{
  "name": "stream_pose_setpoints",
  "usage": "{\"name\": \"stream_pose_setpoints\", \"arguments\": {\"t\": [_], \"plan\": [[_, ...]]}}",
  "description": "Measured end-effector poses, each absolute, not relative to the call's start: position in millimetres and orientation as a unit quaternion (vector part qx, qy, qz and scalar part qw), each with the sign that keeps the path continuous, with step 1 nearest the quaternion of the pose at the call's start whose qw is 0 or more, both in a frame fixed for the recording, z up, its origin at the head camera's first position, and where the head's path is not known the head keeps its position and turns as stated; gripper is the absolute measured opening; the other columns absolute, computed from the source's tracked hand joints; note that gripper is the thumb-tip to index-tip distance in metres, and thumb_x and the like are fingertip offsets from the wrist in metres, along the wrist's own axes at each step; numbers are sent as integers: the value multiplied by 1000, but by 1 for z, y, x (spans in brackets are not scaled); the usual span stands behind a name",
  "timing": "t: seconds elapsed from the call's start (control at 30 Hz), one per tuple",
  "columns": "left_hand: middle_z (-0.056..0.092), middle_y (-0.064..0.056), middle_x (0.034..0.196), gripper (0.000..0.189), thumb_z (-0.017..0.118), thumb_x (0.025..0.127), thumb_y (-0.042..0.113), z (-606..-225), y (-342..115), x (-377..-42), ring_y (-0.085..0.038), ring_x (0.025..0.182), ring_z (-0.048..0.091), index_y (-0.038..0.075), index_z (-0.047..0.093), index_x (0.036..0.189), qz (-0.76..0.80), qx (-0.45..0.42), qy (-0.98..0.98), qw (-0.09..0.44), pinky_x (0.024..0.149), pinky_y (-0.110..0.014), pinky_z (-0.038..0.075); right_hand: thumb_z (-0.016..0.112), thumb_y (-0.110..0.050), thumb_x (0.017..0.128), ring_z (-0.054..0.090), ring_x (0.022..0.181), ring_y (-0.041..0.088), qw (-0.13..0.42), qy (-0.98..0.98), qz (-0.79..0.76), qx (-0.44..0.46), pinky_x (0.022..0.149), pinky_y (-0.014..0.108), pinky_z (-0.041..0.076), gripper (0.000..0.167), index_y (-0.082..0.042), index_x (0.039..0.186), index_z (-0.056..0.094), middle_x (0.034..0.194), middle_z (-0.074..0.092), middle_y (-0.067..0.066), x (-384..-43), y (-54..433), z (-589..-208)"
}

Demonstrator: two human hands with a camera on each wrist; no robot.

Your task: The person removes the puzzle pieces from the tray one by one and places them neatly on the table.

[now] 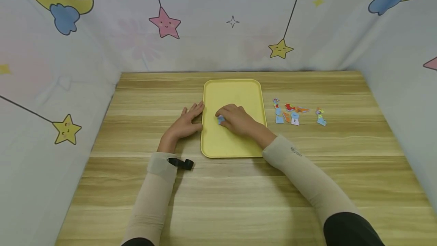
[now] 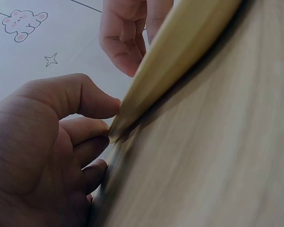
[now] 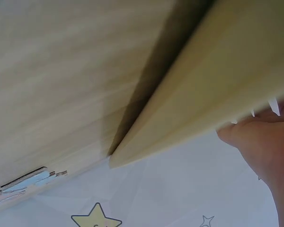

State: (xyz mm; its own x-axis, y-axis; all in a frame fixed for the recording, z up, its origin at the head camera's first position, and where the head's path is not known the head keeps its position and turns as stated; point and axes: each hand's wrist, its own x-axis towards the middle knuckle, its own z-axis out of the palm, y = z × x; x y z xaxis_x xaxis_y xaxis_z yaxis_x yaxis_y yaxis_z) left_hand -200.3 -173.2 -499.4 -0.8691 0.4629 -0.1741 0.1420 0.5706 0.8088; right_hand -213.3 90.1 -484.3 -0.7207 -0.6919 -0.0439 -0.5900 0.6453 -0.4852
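A yellow tray lies on the wooden table. Along its left edge rests my left hand, with the fingers spread and the thumb against the side; the left wrist view shows the thumb and fingertips touching the rim. Over the middle of the tray, my right hand pinches a small flat blue piece between thumb and fingers. Most of that piece's face is covered by the hand. In the right wrist view the tray's wall hides the right hand's fingertips.
To the right of the tray lie several small colourful cut-out pieces, with another small group farther right. A black strap-like object sits at the left cuff. Printed white cloth stands behind the table and along both sides.
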Motion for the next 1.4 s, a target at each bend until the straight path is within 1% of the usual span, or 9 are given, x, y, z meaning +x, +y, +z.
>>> {"name": "stream_pose_setpoints", "arguments": {"t": [0.23, 0.43, 0.9, 1.1, 1.4], "plan": [[14, -1, 176, 84, 61, 93, 11, -499, -173, -200, -20, 163, 1, 7, 23, 168, 432, 174, 864, 190, 128, -39, -16, 62, -23, 107, 44, 145, 33, 119, 902, -224, -348, 110, 57, 39, 39, -10, 144, 61, 149, 58, 9, -212, 93, -485], [14, -1, 176, 84, 61, 93, 11, -500, -173, -200, -20, 163, 1, 7, 23, 168, 428, 174, 866, 190, 128, -39, -15, 62, -23, 107, 43, 145, 33, 113, 905, -227, -341, 110, 57, 38, 42, -9, 147, 59, 150, 57, 12, -211, 99, -487], [15, -2, 176, 84, 61, 92, 10, -500, -173, -200, -20, 163, 2, 6, 23, 167, 435, 174, 863, 187, 128, -38, -16, 62, -20, 107, 44, 145, 36, 104, 907, -236, -333, 113, 59, 36, 43, -8, 148, 57, 150, 56, 15, -204, 117, -483], [14, -2, 176, 84, 60, 93, 10, -500, -174, -200, -19, 163, 2, 7, 23, 168, 437, 176, 862, 186, 128, -38, -16, 62, -19, 107, 45, 143, 38, 100, 905, -246, -332, 112, 60, 36, 42, -6, 147, 57, 149, 57, 16, -202, 122, -480], [15, -2, 176, 85, 61, 92, 11, -499, -173, -201, -19, 163, 3, 7, 24, 168, 432, 175, 865, 185, 128, -38, -15, 63, -19, 107, 45, 143, 38, 97, 904, -252, -331, 112, 59, 36, 43, -6, 147, 57, 149, 57, 16, -198, 128, -478]]}}
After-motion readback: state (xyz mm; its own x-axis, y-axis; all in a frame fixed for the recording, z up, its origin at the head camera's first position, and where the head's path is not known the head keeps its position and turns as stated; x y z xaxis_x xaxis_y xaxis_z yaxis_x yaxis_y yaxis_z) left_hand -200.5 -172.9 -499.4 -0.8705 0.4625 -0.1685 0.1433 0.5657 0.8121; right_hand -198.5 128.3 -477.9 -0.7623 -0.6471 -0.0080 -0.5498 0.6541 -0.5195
